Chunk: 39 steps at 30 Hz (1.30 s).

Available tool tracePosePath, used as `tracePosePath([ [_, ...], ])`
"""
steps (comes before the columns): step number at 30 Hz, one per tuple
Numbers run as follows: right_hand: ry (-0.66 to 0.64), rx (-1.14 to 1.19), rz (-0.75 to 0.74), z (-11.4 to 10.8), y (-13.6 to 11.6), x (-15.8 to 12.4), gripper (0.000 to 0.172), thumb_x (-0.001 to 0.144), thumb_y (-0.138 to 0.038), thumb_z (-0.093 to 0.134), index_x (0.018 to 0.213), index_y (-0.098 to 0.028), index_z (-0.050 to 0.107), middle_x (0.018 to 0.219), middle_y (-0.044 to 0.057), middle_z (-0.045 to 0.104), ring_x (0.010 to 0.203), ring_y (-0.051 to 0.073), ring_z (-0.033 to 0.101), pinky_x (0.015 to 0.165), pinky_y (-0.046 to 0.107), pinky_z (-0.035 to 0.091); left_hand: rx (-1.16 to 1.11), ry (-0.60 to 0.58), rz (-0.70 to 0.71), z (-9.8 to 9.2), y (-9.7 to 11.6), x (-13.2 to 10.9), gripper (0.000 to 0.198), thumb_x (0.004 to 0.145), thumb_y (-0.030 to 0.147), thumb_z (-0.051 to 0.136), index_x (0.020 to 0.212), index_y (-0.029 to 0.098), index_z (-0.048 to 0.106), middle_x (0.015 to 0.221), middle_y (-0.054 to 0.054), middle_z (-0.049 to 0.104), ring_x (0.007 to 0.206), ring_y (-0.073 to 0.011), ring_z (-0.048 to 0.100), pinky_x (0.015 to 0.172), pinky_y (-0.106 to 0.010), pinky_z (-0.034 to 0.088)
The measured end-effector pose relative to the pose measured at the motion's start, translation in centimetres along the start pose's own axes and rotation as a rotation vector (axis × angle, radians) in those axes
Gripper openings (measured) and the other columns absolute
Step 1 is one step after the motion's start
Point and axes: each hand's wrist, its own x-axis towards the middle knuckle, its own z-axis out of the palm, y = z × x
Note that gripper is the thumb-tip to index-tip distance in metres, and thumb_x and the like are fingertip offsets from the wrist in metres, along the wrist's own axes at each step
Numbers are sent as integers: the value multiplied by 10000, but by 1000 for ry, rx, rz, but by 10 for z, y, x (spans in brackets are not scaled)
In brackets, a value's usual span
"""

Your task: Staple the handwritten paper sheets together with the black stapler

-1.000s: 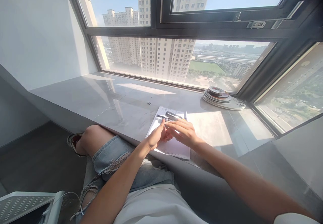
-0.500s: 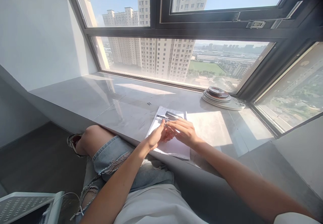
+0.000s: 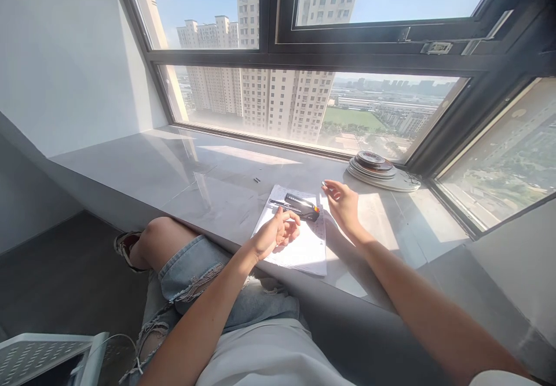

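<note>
My left hand [image 3: 280, 234] is over the paper, its thumb and fingertips closed on a slim dark pen [image 3: 274, 203] that points left. Its other fingers are loosely curled. My right hand [image 3: 343, 203] is raised to the right of the paper. Between its thumb and forefinger is a small, pale, shiny piece [image 3: 324, 184], too small to name. White sheets of paper [image 3: 299, 257] with writing lie at the sill's front edge. On them rests a dark grey cylindrical object [image 3: 299, 201] with a black end and an orange spot, partly behind my left hand.
Two small dark pieces [image 3: 256, 180] lie on the grey tiled windowsill [image 3: 217, 200]. A stack of plates or discs [image 3: 373, 171] stands by the window at the right. A white perforated stand [image 3: 47, 351] with a cable is at the lower left.
My right hand has parted from my left and moved right and up, taking a small pale piece with it. The grey object is now more exposed. My left hand has barely moved.
</note>
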Motion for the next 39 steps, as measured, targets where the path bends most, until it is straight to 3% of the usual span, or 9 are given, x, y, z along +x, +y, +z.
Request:
tracePosePath([
  [4, -140, -72, 228, -10, 30, 13, 263, 843, -331, 612, 936, -142, 770, 935, 131, 782, 821, 234, 695, 762, 337, 509, -7, 3, -2, -1, -1, 0, 603, 962, 750, 317, 978, 196, 552, 716, -14, 494, 575, -116, 379, 483, -170, 260],
  [8, -211, -111, 369, -16, 44, 17, 249, 826, -280, 568, 899, -130, 753, 924, 143, 783, 876, 247, 711, 760, 316, 493, -3, 26, -11, -4, -5, 2, 604, 958, 753, 323, 975, 196, 555, 717, -12, 490, 559, -113, 366, 470, -166, 250],
  [23, -234, -296, 439, -16, 66, 18, 248, 764, -312, 618, 797, -131, 783, 811, 129, 759, 716, 216, 657, 620, 295, 415, -30, 75, -31, -5, -7, 3, 522, 959, 691, 439, 950, 184, 559, 727, 1, 500, 529, -70, 386, 453, -137, 235],
  [30, -236, -276, 413, -13, 67, 16, 237, 769, -323, 599, 757, -146, 756, 765, 106, 733, 701, 213, 632, 631, 295, 410, -49, 190, 177, -2, -1, 10, 374, 941, 539, 615, 859, 191, 503, 648, 66, 387, 471, -50, 296, 430, -156, 220],
  [33, -142, -269, 320, -11, 65, 18, 231, 795, -323, 589, 767, -152, 742, 826, 118, 728, 767, 229, 634, 705, 315, 439, 25, 218, 254, -17, 21, 15, 363, 954, 535, 592, 862, 193, 514, 644, 68, 367, 468, -58, 294, 426, -176, 230],
  [35, -50, -245, 194, -8, 56, 19, 244, 841, -341, 575, 770, -163, 725, 839, 109, 705, 762, 221, 616, 732, 328, 445, 190, 275, 299, -39, 38, 23, 333, 973, 511, 553, 867, 197, 525, 651, 53, 405, 482, -75, 344, 437, -194, 265],
  [37, -26, -182, 40, -4, 40, 18, 287, 910, -378, 547, 769, -181, 700, 808, 83, 666, 715, 201, 583, 719, 328, 443, 507, 390, 295, -69, 50, 34, 280, 1011, 430, 466, 869, 201, 539, 654, 33, 462, 485, -97, 378, 455, -213, 302],
  [39, -94, -102, -104, 0, 18, 14, 330, 969, -419, 523, 776, -200, 676, 790, 65, 629, 715, 194, 568, 710, 324, 446, 923, 532, 273, -101, 54, 48, 211, 1008, 285, 417, 900, 201, 577, 704, -8, 539, 588, -144, 496, 549, -249, 408],
])
